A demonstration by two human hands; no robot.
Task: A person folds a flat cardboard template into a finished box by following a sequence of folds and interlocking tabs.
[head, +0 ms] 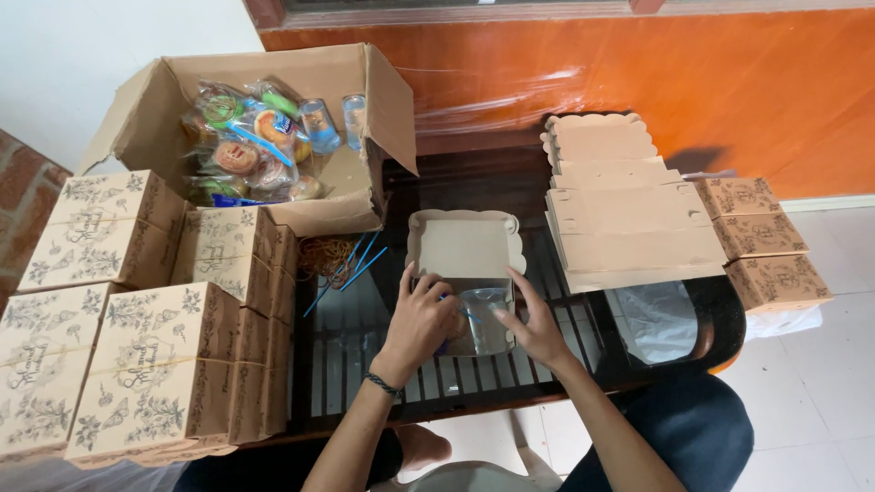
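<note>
Head view: packing a small open box (463, 244).
Left hand (421, 321) and right hand (538, 330) both gripped the clear plastic cup (485, 314) inside.

A single head-worn camera looks steeply down from above the seated person, close over a dark table (547, 364), facing forward to an orange wall (638, 73). Both hands sit low at centre, forearms entering from the bottom edge. With just this view, nothing is shared with another.
</note>
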